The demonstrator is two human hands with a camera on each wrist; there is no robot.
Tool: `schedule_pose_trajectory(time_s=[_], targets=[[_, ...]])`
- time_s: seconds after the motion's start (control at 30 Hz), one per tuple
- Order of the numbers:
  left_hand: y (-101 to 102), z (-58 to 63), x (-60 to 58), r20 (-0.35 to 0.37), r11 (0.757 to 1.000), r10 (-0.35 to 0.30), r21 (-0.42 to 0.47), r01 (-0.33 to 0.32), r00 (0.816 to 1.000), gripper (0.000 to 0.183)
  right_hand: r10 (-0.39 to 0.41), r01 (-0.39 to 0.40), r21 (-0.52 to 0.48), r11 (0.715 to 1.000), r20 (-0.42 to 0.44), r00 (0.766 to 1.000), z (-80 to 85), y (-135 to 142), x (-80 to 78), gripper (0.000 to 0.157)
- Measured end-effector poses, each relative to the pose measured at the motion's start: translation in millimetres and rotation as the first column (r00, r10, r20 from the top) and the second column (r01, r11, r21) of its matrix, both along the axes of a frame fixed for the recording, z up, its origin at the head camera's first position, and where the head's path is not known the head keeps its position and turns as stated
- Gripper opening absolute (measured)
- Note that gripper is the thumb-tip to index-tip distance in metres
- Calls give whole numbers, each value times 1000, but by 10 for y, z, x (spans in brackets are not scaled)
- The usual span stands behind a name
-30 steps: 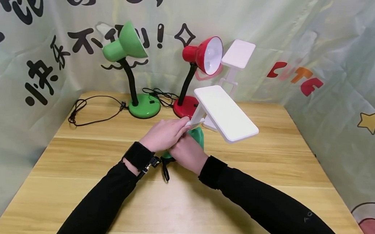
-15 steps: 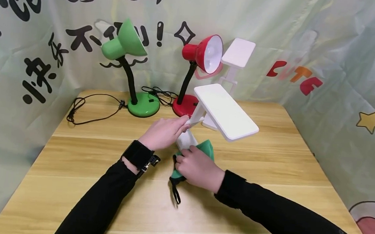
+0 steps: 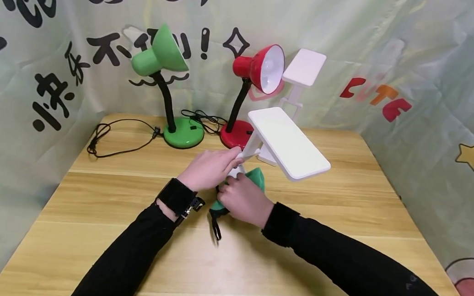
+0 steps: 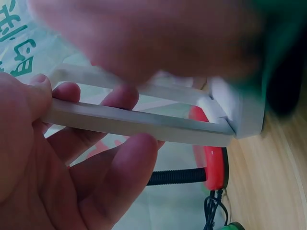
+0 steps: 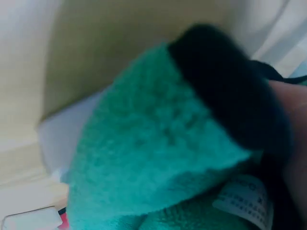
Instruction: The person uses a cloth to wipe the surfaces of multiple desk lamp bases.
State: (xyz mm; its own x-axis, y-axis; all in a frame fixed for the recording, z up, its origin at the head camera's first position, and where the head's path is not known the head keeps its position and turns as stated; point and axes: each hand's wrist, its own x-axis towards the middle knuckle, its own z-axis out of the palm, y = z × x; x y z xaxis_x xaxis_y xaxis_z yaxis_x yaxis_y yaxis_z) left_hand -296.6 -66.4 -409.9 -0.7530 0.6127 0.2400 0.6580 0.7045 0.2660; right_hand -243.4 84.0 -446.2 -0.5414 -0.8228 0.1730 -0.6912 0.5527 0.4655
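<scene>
A white desk lamp (image 3: 288, 144) with a flat rectangular head stands in front of me. My left hand (image 3: 208, 168) holds its folding arm; in the left wrist view thumb and fingers go round the two-bar white arm (image 4: 139, 120). My right hand (image 3: 244, 201) grips a green fleecy cloth (image 5: 144, 143) with a black edge and a black loop. It presses the cloth over the lamp's white base (image 4: 248, 112), most of which is hidden beneath hand and cloth. A printed label (image 5: 247, 199) shows on the cloth in the right wrist view.
Behind stand a green lamp (image 3: 183, 134), a red lamp (image 3: 234, 134) and another white lamp (image 3: 305, 68). A black cord (image 3: 127, 122) loops on the wooden table (image 3: 336, 265) at left. Printed fabric hangs around the back and sides.
My right hand has slid the cloth along the base toward me and right, then partly back forward and left. The left hand keeps its hold on the lamp arm.
</scene>
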Motion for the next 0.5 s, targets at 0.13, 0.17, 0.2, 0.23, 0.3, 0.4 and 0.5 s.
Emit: schedule_pose_trajectory(time_s=[0.13, 0.17, 0.2, 0.23, 0.3, 0.4, 0.5], targets=[[1, 11, 7, -18, 1000, 3, 7, -3, 1000, 27, -33, 28, -105, 994, -54, 998, -102, -102, -194, 14], [1, 11, 7, -20, 1000, 1, 8, -1, 1000, 26, -38, 32, -134, 990, -47, 998, -120, -115, -218, 16], [-1, 13, 7, -19, 1000, -2, 9, 2, 1000, 26, -45, 39, -156, 987, -39, 998, -133, -122, -229, 17], [-3, 11, 5, -21, 1000, -5, 10, 5, 1000, 25, -51, 45, -174, 984, -32, 998, -137, -126, -228, 17], [-7, 10, 0, -26, 1000, -6, 9, 7, 1000, 25, -57, 53, -200, 978, -15, 998, -121, -122, -186, 15], [-15, 5, -10, -25, 1000, -10, 5, 10, 1000, 25, -58, 57, -164, 985, -2, 998, -56, -85, -38, 10], [-17, 0, -16, -14, 1000, -15, 4, 15, 1000, 27, -44, 46, -77, 996, 33, 999, 15, -19, 163, 8]])
